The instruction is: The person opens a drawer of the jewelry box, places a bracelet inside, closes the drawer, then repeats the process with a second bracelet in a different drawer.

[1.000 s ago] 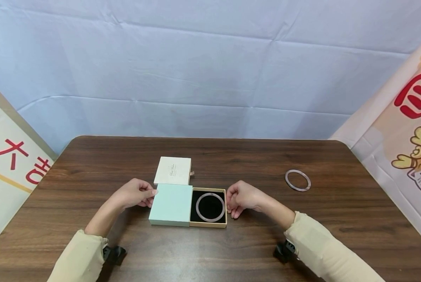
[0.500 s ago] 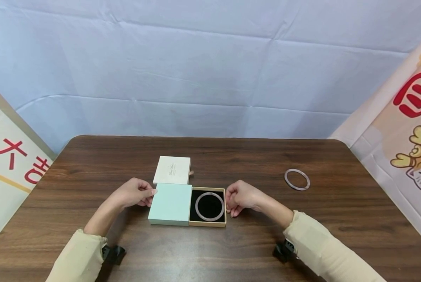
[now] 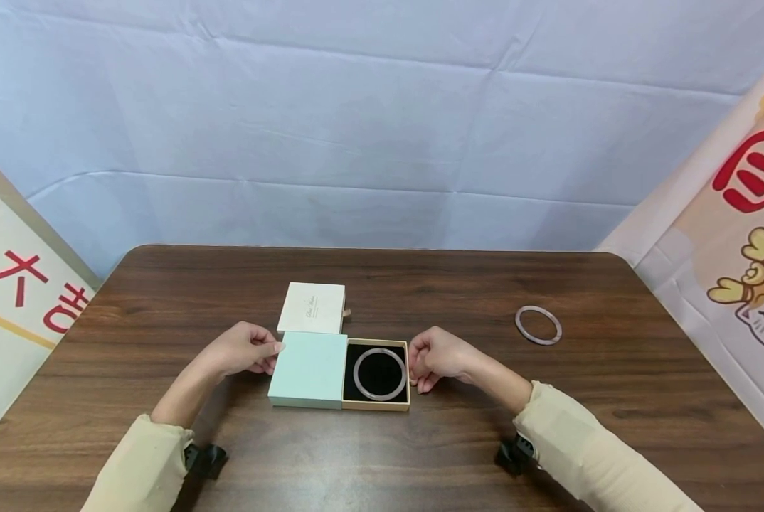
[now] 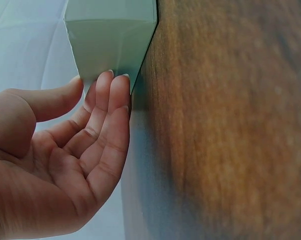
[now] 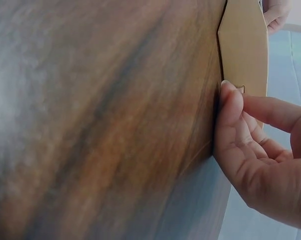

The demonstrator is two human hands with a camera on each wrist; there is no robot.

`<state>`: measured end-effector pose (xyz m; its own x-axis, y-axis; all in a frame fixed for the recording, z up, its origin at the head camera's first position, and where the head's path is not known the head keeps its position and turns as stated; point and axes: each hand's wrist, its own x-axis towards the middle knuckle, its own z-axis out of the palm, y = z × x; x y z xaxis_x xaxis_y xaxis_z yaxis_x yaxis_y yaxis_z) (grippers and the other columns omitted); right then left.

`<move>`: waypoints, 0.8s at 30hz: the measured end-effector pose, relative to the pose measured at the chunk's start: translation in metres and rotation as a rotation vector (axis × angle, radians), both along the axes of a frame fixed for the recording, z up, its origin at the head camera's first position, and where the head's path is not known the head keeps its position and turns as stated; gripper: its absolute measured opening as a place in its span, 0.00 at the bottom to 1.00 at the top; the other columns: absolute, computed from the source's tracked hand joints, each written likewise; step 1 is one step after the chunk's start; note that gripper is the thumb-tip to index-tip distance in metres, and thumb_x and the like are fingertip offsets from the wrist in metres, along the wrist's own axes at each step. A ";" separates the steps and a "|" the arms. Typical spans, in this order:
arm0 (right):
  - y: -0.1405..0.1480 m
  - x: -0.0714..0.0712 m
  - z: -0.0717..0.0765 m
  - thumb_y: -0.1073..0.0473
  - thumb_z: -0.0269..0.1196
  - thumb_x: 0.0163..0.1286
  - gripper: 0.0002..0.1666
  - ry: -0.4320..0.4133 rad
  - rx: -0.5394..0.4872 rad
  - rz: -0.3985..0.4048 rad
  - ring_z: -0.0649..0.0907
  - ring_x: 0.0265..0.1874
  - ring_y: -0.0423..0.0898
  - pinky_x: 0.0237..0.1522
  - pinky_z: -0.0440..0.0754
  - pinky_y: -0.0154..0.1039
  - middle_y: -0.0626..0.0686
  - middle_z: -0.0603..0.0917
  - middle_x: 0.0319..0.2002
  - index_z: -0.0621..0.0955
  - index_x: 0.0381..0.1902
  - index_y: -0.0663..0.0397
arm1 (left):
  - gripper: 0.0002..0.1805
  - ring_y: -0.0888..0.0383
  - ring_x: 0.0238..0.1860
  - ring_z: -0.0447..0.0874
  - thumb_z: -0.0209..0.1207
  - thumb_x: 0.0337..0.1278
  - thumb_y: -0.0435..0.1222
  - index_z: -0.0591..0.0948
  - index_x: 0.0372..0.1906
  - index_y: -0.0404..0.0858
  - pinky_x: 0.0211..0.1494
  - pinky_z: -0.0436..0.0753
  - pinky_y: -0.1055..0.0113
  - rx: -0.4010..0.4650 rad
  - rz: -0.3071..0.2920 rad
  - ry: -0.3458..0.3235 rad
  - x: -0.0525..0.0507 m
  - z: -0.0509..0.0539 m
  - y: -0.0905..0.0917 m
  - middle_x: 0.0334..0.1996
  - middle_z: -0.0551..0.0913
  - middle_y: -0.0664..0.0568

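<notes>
A pale mint bracelet box lies on the table with its gold-edged drawer slid out to the right. On the drawer's black lining rests a pale bangle. My left hand holds the left end of the mint sleeve, thumb at the top edge and fingertips against the end face. At the drawer's outer end, my right hand pinches a small pull tab, mostly hidden by the fingers. The drawer's gold end face shows in the right wrist view.
Behind the mint box lies a white box with printed lettering and a small ribbon tab. A second pale bangle lies flat on the dark wooden table, farther right. Cloth hangs beyond the table's back edge.
Both hands keep their places at the two ends of the box, and the drawer stays out by the same amount. Only a slight shift of the whole head view shows.
</notes>
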<state>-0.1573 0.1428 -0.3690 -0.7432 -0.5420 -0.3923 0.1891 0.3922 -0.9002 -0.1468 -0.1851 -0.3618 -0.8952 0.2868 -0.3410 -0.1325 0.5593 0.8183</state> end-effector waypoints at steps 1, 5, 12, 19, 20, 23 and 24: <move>0.000 0.000 0.000 0.83 0.51 0.48 0.07 0.005 0.002 0.000 0.78 0.13 0.43 0.18 0.78 0.34 0.58 0.78 0.17 0.72 0.24 0.72 | 0.11 0.57 0.26 0.79 0.52 0.63 0.32 0.78 0.29 0.29 0.35 0.81 0.61 0.001 0.000 0.001 0.000 0.000 0.000 0.21 0.78 0.48; -0.001 0.000 0.000 0.82 0.50 0.48 0.07 0.022 0.009 -0.004 0.78 0.13 0.44 0.18 0.79 0.35 0.58 0.78 0.17 0.72 0.23 0.72 | 0.11 0.57 0.26 0.79 0.52 0.63 0.32 0.78 0.29 0.28 0.35 0.81 0.61 0.004 0.001 0.001 -0.001 0.000 -0.001 0.21 0.78 0.48; -0.001 0.001 -0.001 0.82 0.50 0.49 0.08 0.030 0.010 -0.014 0.78 0.13 0.44 0.18 0.79 0.35 0.58 0.78 0.16 0.72 0.22 0.70 | 0.11 0.57 0.26 0.80 0.52 0.63 0.32 0.78 0.29 0.28 0.35 0.81 0.61 0.001 -0.004 0.004 -0.001 0.000 -0.001 0.22 0.79 0.48; -0.001 0.001 -0.002 0.81 0.51 0.49 0.06 0.023 0.005 -0.017 0.78 0.13 0.44 0.18 0.79 0.35 0.58 0.78 0.16 0.73 0.22 0.70 | 0.11 0.57 0.26 0.80 0.52 0.63 0.32 0.78 0.29 0.28 0.35 0.81 0.61 0.005 -0.002 -0.001 -0.001 0.000 -0.001 0.22 0.79 0.48; -0.001 0.001 -0.002 0.81 0.51 0.48 0.06 0.023 0.004 -0.018 0.78 0.13 0.44 0.18 0.79 0.35 0.58 0.78 0.16 0.73 0.22 0.70 | 0.11 0.57 0.27 0.80 0.53 0.63 0.32 0.78 0.28 0.29 0.35 0.81 0.61 0.004 -0.002 -0.001 -0.001 0.000 0.000 0.22 0.79 0.48; -0.001 0.001 -0.002 0.81 0.51 0.48 0.06 0.024 0.003 -0.017 0.78 0.13 0.44 0.18 0.79 0.35 0.58 0.78 0.16 0.73 0.22 0.71 | 0.11 0.57 0.27 0.80 0.53 0.63 0.33 0.78 0.28 0.29 0.35 0.81 0.61 -0.004 -0.004 0.001 0.000 0.000 0.000 0.22 0.79 0.48; -0.001 0.001 -0.003 0.81 0.51 0.48 0.06 0.023 0.003 -0.015 0.78 0.13 0.44 0.18 0.79 0.35 0.58 0.78 0.16 0.73 0.22 0.70 | 0.11 0.57 0.27 0.80 0.53 0.63 0.33 0.78 0.29 0.29 0.35 0.81 0.61 -0.006 -0.004 0.002 0.000 0.000 0.000 0.22 0.79 0.48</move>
